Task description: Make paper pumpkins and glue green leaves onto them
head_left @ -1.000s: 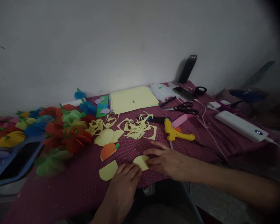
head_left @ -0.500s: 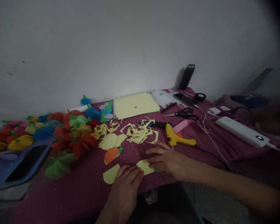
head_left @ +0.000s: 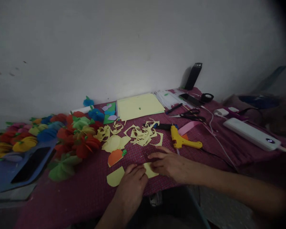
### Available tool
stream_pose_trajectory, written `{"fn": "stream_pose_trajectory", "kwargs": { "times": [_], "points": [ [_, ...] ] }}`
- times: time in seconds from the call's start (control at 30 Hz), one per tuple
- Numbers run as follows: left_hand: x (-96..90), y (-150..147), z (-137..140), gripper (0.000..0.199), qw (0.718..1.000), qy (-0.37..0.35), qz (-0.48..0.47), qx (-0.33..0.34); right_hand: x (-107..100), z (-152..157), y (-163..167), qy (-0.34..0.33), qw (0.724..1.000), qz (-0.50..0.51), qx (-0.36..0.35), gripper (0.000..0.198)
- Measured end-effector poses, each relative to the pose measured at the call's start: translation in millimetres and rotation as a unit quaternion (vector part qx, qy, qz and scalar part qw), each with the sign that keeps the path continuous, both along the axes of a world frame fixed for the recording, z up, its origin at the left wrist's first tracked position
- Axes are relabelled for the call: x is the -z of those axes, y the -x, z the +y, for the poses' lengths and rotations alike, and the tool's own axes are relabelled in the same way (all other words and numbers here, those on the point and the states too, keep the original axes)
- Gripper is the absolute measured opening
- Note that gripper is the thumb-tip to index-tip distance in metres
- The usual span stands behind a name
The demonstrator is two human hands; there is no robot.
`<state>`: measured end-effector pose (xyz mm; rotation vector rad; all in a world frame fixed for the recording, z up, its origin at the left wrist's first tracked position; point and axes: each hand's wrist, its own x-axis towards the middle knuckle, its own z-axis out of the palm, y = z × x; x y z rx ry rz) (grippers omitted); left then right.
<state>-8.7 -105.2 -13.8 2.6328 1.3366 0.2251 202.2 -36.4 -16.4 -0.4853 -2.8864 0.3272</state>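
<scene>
A small pale yellow paper piece (head_left: 150,170) lies between my two hands at the table's near edge. My left hand (head_left: 135,181) has its fingers bent and pressed together at the piece's left side. My right hand (head_left: 169,163) grips the right side, its index finger lifted and stretched out; the thumb is hidden. Just left of my left hand is another yellow paper piece (head_left: 115,176) with a rounded end. Above that lies an orange paper cutout (head_left: 115,157) with a green tip. Farther up are yellow rounded cutouts (head_left: 113,144) and curled paper scraps (head_left: 143,135).
A yellow glue gun (head_left: 184,141) lies right of the scraps, with scissors (head_left: 190,115) behind it. Several colourful paper pumpkins (head_left: 85,143) crowd the left, near a black phone (head_left: 30,164). Yellow sheets (head_left: 140,106) lie by the wall. A white power bank (head_left: 251,133) and cables are right.
The green bit seen beside my right hand is now hidden. My left fingers have bent more over the yellow piece's edge. The view has shifted slightly.
</scene>
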Motion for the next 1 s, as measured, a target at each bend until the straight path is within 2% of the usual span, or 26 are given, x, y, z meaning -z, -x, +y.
{"fn": "stream_pose_trajectory", "kwargs": {
  "times": [0.1, 0.23, 0.37, 0.5, 0.8, 1.0],
  "points": [
    [2.0, -2, 3, 0.026, 1.000, 0.002, 0.016, 0.012, -1, 2, 4, -0.016, 1.000, 0.017, 0.011, 0.019],
    [7.4, -2, 3, 0.028, 1.000, 0.019, 0.023, 0.010, -5, 2, 6, -0.021, 1.000, 0.004, -0.010, 0.018],
    [5.7, -2, 2, 0.027, 1.000, 0.018, 0.021, 0.011, -20, 5, 1, 0.000, 1.000, -0.011, -0.017, 0.018],
    [2.6, -2, 1, 0.030, 0.999, 0.015, 0.024, 0.016, -33, 9, -2, 0.008, 1.000, 0.003, 0.011, 0.020],
    [-0.9, -9, 0, 0.027, 0.999, 0.001, 0.046, 0.015, -13, 8, 12, -0.028, 0.999, -0.022, -0.028, 0.021],
    [-5.5, -10, -1, 0.030, 0.999, 0.004, 0.049, 0.004, -27, 9, 5, -0.044, 0.999, -0.001, -0.016, 0.020]
  ]
}}
